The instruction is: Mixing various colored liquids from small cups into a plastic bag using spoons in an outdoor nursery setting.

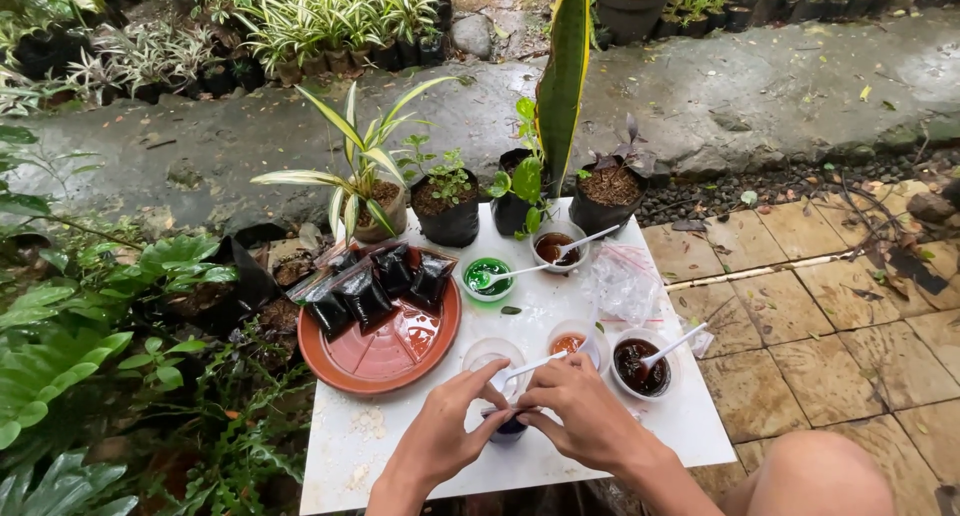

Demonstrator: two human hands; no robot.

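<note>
My left hand (443, 431) and my right hand (580, 413) meet over a small dark blue cup (507, 428) near the front of the white table (400, 446), fingers pinched on it from both sides. Just beyond them stands a clear cup (489, 356) with a white spoon (535, 364) lying across towards my right hand. Further right sit a cup of orange stuff (570, 342) and a white cup of dark liquid (640, 367) with a spoon in it.
A terracotta dish (385, 354) holds several small black soil bags (365, 296). Behind are a green-liquid cup (488, 276), a brown-liquid cup (556, 247), a crumpled clear plastic bag (622, 281) and several potted plants (445, 208). Foliage crowds the left; tiled paving lies right.
</note>
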